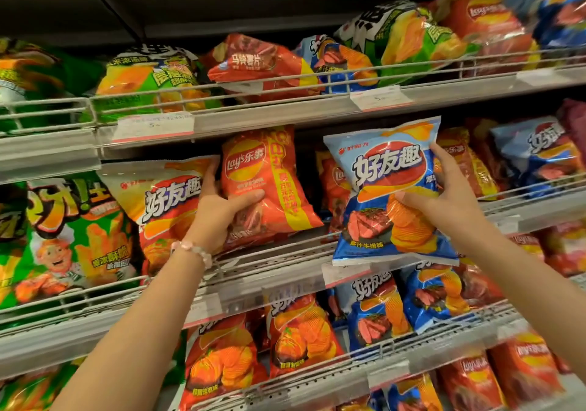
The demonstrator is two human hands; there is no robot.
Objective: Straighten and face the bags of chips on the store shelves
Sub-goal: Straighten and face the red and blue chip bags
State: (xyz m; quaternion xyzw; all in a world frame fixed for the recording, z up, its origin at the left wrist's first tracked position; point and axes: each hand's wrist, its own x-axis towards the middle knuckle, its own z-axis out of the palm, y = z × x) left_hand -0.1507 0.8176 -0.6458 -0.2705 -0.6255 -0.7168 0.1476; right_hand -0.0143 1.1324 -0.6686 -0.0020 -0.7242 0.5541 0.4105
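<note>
Both hands up at the middle shelf (285, 253). Left hand (222, 210) grips the red bag (269, 182) by its left side, thumb across the front, fingers behind; bag stands tilted, top leaning left, near the shelf's centre, base on the shelf deck behind the front rail. Right hand (444, 195) holds the blue bag (390, 195) at its right edge, thumb on the front, fingers curled round the back; bag hangs just in front of the shelf's front edge, bottom seam over the price strip, not seated yet, face fwd and roughly upright.

Handling, my guess: bags are light, air-puffed, soft film w/ glossy slick skin. Contents brittle, so squeeze = crushed chips. Best hold is the side or the flat crimped seams top/bottom, not the belly. Puffed shape will want to roll or lean unless propped vs a neighbour or the rail. Film may slip out of a light pinch; a wide, flat grip is safer.

Surface: shelves are grey metal, perforated deck, wire rail along each front edge, clear price strips w/ white tags. Deck slopes a bit toward the front by the look of it, so bags likely slide to the rail.

Room: a store aisle, shelves above and below packed w/ more bags, many slumped or lying flat on the top shelf (317, 115). A cream bag (158, 201) sits just left of the red one, touching the left hand. Green bags (73, 239) fill the shelf's left end. Beaded bracelet (193, 250) on left wrist.
</note>
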